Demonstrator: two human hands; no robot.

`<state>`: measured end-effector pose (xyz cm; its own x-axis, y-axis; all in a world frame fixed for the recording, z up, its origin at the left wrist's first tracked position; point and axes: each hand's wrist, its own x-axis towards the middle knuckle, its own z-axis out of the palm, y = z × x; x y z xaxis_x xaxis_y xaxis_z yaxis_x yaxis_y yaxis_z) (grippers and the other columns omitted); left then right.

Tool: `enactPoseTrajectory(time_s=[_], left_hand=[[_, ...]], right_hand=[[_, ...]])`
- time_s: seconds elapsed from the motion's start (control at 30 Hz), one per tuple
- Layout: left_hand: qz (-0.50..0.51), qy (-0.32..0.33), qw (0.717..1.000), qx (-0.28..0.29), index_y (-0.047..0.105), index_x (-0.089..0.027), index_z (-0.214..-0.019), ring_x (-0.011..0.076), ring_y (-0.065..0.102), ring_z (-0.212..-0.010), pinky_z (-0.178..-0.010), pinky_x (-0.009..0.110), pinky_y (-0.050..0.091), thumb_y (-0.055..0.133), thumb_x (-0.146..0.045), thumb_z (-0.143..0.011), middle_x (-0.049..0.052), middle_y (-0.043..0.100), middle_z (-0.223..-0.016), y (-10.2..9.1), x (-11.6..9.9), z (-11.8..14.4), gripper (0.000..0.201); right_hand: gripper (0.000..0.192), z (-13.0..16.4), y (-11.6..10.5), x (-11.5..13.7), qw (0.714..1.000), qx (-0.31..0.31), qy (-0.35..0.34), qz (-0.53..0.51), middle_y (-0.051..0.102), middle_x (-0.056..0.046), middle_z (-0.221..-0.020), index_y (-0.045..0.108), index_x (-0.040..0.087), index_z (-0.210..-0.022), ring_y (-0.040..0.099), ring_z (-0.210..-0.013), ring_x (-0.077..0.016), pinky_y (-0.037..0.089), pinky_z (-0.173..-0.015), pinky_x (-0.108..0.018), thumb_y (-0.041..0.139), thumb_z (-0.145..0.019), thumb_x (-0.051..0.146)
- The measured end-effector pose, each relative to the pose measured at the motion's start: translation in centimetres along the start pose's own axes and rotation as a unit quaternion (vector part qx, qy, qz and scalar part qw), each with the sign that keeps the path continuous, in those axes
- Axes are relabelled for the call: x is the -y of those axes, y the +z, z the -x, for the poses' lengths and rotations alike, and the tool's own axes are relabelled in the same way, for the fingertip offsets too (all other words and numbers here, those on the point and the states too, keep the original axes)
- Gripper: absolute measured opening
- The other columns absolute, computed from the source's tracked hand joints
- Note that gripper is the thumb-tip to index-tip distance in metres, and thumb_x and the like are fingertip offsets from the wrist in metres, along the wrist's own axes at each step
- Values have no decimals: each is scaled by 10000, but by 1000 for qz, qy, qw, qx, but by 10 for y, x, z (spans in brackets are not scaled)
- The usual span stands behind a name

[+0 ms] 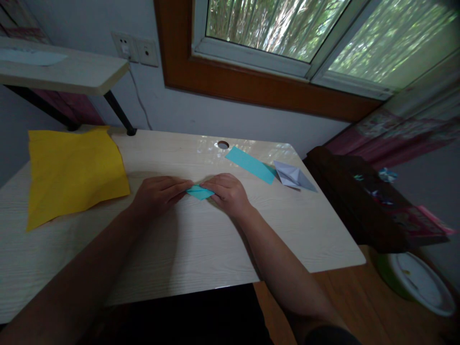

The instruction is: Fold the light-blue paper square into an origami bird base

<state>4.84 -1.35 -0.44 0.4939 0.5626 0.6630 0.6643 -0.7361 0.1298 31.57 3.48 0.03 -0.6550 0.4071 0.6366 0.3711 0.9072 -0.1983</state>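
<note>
A small folded piece of turquoise paper point(200, 192) lies between my two hands over the middle of the desk. My left hand point(160, 192) pinches its left corner, fingers pressed together. At the opposite corner, my right hand point(228, 191) grips the paper the same way. Fingertips cover part of its upper edge, and the lower point of the paper hangs free toward me. Beyond my right hand rests a flat turquoise paper strip point(250, 165). Beside the strip, near the desk's right edge, sits a folded pale grey-white paper boat point(290, 175).
A large yellow sheet point(77, 172) with uneven edges covers the desk's left side. Behind it, a raised shelf point(104, 79) stands on black legs. The desk point(201, 249) has a round cable hole point(223, 144) at the back. A round bin point(420, 282) stands on the floor at right.
</note>
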Motion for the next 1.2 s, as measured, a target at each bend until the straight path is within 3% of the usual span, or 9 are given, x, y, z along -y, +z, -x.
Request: enactPoseTrajectory(time_s=[0.4,0.6,0.8,0.93,1.07,1.2], left_hand=[[19,22,999,16,639,-307,-1340,186,728,-1056,-930,325,581,663,-244,-952,39,748,-1225,-1,-1,0,394],[-25,-62,997,26,733,-278,-1192,207,751,-926,-841,321,579,657,-306,-953,52,788,-1071,1,6,2,252],[48,-154,986,-27,780,-238,-1025,166,748,-810,-753,251,566,653,-394,-950,35,799,-952,-3,6,-1,214],[97,-266,958,-37,784,-252,-1027,180,742,-784,-749,272,574,695,-502,-890,23,799,-927,-7,1,-4,299],[188,-389,901,-45,763,-240,-1085,165,714,-664,-627,252,559,761,-552,-808,24,785,-887,-11,-2,-8,417],[279,-452,846,-46,758,-223,-1041,165,695,-606,-565,252,546,807,-543,-756,26,764,-816,-7,3,-11,431]], right_hand=[[246,-1,0,3,999,33,-7,11,784,-52,-1082,714,239,-1188,709,-987,-203,518,-902,-383,586,-980,257],[248,2,-2,2,999,-8,34,-2,788,-61,-1086,732,232,-1164,718,-1003,-204,531,-911,-378,555,-992,257],[258,3,-1,-2,996,-33,79,-16,797,-70,-1020,759,217,-1097,735,-931,-204,547,-871,-357,530,-1012,300],[258,3,-1,-1,989,-40,132,-54,796,-59,-972,764,219,-1064,730,-882,-185,540,-840,-317,549,-1014,354],[285,0,0,1,970,-46,213,-111,767,-32,-855,766,213,-970,677,-745,-161,506,-735,-279,626,-964,461],[401,-2,0,-2,935,-5,307,-177,634,0,-671,686,188,-762,550,-627,-143,421,-620,-270,629,-927,550]])
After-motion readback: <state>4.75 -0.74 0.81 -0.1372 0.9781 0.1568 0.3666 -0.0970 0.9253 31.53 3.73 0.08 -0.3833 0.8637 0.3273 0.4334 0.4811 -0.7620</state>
